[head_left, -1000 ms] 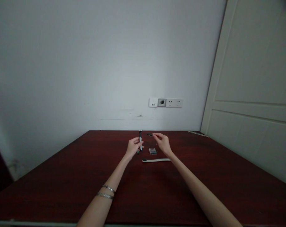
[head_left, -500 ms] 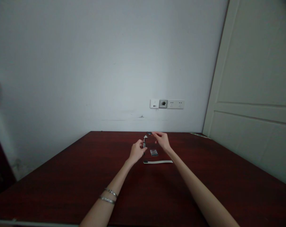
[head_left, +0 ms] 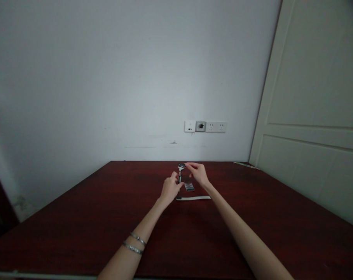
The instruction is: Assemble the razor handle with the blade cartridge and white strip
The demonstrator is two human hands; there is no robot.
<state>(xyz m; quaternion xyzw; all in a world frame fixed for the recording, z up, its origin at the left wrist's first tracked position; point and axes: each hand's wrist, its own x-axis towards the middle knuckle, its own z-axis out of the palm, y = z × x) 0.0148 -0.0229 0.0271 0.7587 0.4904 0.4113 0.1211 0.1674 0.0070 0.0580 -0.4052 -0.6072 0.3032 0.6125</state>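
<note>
Upright in my left hand (head_left: 170, 188) is a razor handle (head_left: 180, 175), dark and silver, its fingers closed around the lower part. At the top of the handle sits a dark razor head (head_left: 181, 165), which the fingertips of my right hand (head_left: 196, 172) pinch at its right end. Head and handle appear to touch; whether they are locked together I cannot tell. Below my right hand a small clear plastic case (head_left: 189, 187) lies on the table. Nearer to me lies a long white strip with a dark end (head_left: 194, 198).
The dark red wooden table (head_left: 106, 217) reaches back to a pale wall with a row of sockets (head_left: 205, 126). A flat thin strip (head_left: 245, 165) lies at the table's far right corner. A cream panelled door (head_left: 313, 116) stands to the right.
My right hand has brought the razor head left and down onto the top of the handle. The handle is now more upright in my left hand. The view has shifted slightly.
</note>
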